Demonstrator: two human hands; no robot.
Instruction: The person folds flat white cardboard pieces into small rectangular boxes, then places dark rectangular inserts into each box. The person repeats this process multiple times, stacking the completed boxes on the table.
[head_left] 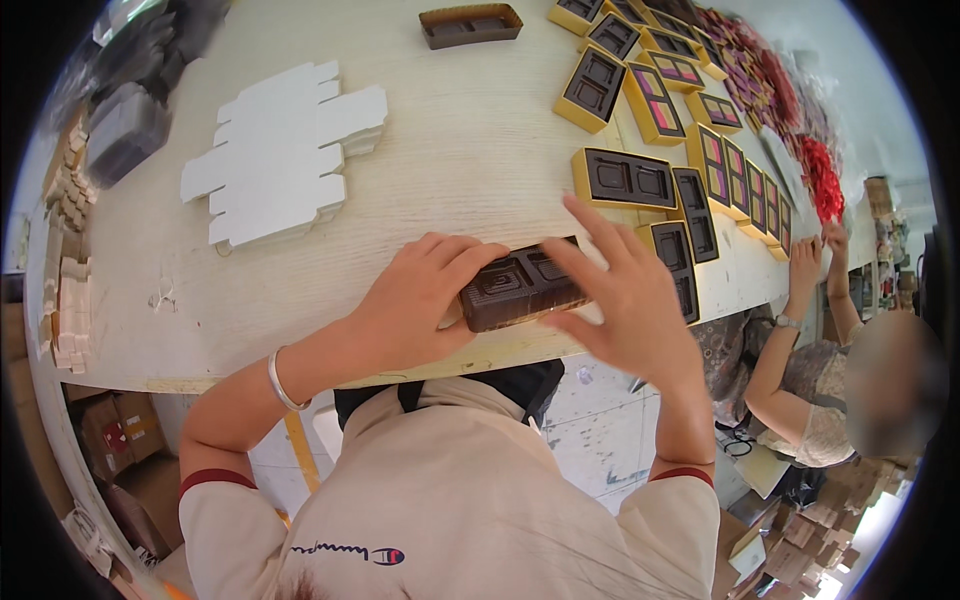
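A dark brown plastic tray (528,285) with two moulded compartments lies near the table's front edge, between my hands. My left hand (425,295) grips its left end, thumb along the near side and fingers over the far corner. Over the tray's right end, my right hand (630,300) is spread with its fingers apart, slightly blurred; whether the fingertips touch the tray I cannot tell. Just right of it stands a yellow box (677,262) with a brown insert, partly hidden by that hand. Another yellow box with a brown insert (625,179) lies beyond.
Flat white carton blanks (280,155) are stacked at the left. A separate brown tray (470,26) sits at the far side. Several yellow boxes (590,88) fill the right, some with coloured contents (655,103). A co-worker's hands (805,265) are at the right, near red ribbon (822,180).
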